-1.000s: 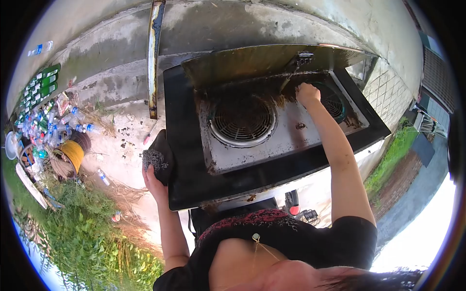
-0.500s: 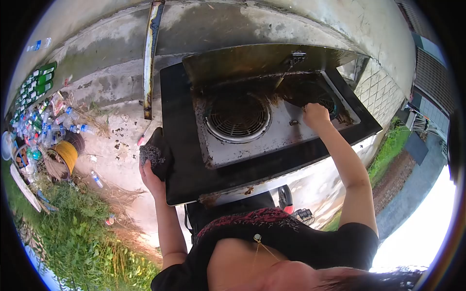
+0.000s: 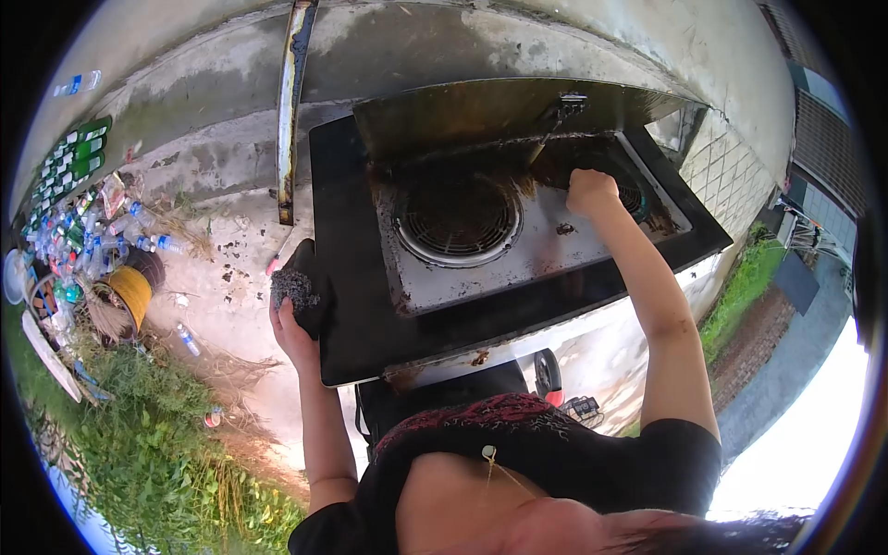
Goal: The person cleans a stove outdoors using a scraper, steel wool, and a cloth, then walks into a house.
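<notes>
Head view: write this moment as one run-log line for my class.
left hand: holding grey mesh | right hand: closed near right grille, contents hidden | pale panel: dark grime

Right hand (image 3: pixel 592 192) clenched (left hand (image 3: pixel 294 337) curled).

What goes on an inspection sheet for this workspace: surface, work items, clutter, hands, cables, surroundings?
Surface: black-bordered pale metal panel, brown grime and dark flecks
Work items: round dark slatted grille, grimy; grey wiry scouring pad
Clutter: heap of clear plastic bottles; rows of green bottles
Hands: left hand holds the pad; right hand closed over the panel, any tool hard to make out
Cables: nothing seen
Surroundings: stained grey concrete wall; green leafy plants
</notes>
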Tool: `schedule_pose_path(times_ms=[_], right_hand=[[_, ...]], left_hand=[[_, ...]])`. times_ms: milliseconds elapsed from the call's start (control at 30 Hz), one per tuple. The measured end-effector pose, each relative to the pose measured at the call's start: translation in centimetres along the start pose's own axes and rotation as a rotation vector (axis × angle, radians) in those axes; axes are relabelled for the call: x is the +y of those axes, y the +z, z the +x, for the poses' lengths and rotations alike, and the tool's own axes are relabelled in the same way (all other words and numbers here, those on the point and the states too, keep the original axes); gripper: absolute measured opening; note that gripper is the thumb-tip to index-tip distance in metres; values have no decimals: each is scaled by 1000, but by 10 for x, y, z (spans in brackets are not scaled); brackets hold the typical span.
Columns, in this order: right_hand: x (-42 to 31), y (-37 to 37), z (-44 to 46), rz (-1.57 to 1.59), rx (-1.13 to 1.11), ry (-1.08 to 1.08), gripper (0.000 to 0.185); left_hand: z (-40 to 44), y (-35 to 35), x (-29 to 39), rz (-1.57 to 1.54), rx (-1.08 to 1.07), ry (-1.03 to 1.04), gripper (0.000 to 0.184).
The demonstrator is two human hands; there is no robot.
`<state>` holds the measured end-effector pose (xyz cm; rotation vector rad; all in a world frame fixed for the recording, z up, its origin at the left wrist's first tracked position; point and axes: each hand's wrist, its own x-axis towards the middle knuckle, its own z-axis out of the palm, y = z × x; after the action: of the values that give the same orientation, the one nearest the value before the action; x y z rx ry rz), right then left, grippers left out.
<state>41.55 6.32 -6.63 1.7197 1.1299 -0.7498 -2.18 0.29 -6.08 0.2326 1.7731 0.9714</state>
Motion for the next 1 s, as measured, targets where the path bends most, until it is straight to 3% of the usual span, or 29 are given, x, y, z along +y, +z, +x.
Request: schedule_pose_path(times_ms=[200, 333, 433, 533, 600, 733, 900, 1000], right_hand=[[19, 32, 26, 49, 124, 47, 26], [45, 26, -41, 227, 315, 79, 31], [52, 23, -103, 518, 491, 154, 32], [70, 62, -122, 1083, 613, -79, 34], [67, 66, -157, 1460, 462, -182, 32], [50, 85, -203, 1904, 249, -235, 32], [11, 108, -229, 2457, -128, -472, 17], [-30, 104, -247, 2382, -63, -626, 14]], left_hand=[[-5, 1, 7, -27, -31, 22, 37], [6, -11, -7, -87, -51, 30, 38], [4, -16, -8, -93, -44, 61, 38], [-5, -18, 6, -39, -11, 110, 38], [-9, -22, 17, -53, 2, 103, 41], [-24, -20, 52, -8, -87, 141, 37], [-68, 15, 99, -14, -383, 176, 28], [-90, 35, 114, 62, -569, 175, 33]])
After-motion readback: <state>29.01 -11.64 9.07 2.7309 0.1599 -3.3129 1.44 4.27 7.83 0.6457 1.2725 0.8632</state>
